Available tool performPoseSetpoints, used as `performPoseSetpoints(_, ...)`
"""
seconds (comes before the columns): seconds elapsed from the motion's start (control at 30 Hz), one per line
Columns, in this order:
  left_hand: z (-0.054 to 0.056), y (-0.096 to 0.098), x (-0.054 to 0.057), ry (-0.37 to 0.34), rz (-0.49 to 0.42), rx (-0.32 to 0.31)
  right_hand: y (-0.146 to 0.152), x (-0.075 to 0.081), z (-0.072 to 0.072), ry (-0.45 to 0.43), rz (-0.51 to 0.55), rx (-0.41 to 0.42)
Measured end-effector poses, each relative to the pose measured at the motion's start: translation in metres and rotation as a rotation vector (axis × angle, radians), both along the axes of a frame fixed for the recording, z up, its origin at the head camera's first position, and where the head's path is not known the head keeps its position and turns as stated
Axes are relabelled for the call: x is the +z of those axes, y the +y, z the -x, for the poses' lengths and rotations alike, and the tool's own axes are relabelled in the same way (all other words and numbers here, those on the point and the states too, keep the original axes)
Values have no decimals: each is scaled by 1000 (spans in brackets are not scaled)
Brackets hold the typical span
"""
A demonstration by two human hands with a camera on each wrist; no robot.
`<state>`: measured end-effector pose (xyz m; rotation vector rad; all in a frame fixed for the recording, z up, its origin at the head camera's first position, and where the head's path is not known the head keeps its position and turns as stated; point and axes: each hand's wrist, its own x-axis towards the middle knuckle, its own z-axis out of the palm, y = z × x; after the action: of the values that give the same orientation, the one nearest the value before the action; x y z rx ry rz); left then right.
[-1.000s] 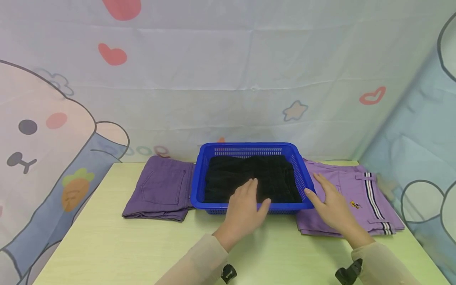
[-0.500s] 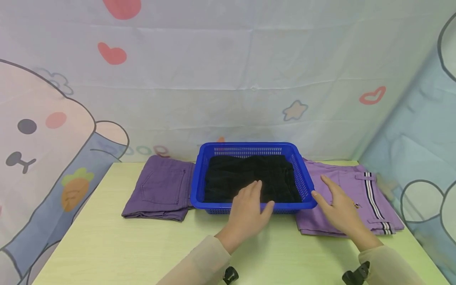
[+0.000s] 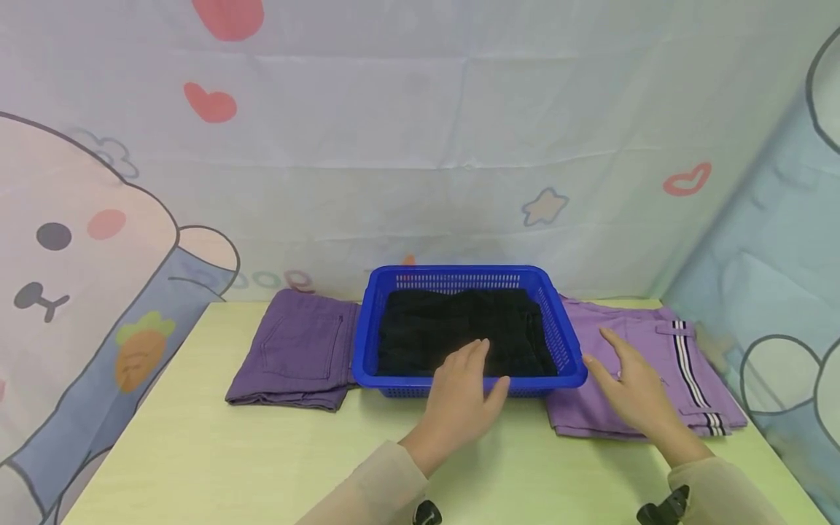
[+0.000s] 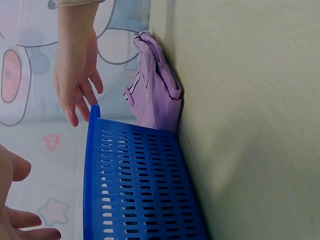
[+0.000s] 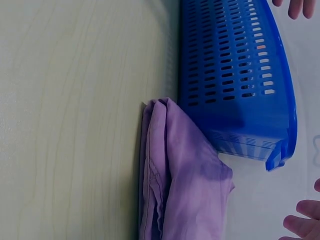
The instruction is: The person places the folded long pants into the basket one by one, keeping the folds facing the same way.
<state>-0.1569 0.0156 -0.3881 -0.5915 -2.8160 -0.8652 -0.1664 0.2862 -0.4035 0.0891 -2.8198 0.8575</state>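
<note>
A blue plastic basket (image 3: pixel 469 382) with slotted walls stands at the back of the table, and folded black clothing (image 3: pixel 453 321) lies in it. My left hand (image 3: pixel 462 397) hovers over its front rim, fingers extended and holding nothing. In the left wrist view, the fingers (image 4: pixel 25 220) of that hand appear apart from the basket's rim. My right hand (image 3: pixel 633 386) is spread in the air above folded lilac pants (image 3: pixel 656 343), just right of the basket's corner. Its fingertips (image 5: pixel 300 225) touch nothing in the right wrist view. The pants have a black-and-white side stripe.
Folded dark purple pants (image 3: pixel 305 350) lie against the basket's left side. A printed cloth backdrop (image 3: pixel 420 146) hangs directly behind the table, with another panel (image 3: pixel 774 277) along the right. The pale wooden table (image 3: pixel 262 467) extends in front of the basket.
My right hand has drifted right, away from the basket's corner and farther over the lilac pants. My left hand has shifted slightly right and nearer to me. Basket and clothing have not moved.
</note>
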Motion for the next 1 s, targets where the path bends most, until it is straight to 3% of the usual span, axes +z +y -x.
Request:
performPoseSetpoints(0.4,-3,4,-1,0,-18,-13,6,-1,-1,-21,28,-16)
performPoseSetpoints(1.0,-5,14,-2,-2,-12,-26,19,-5,1,14,20,-41)
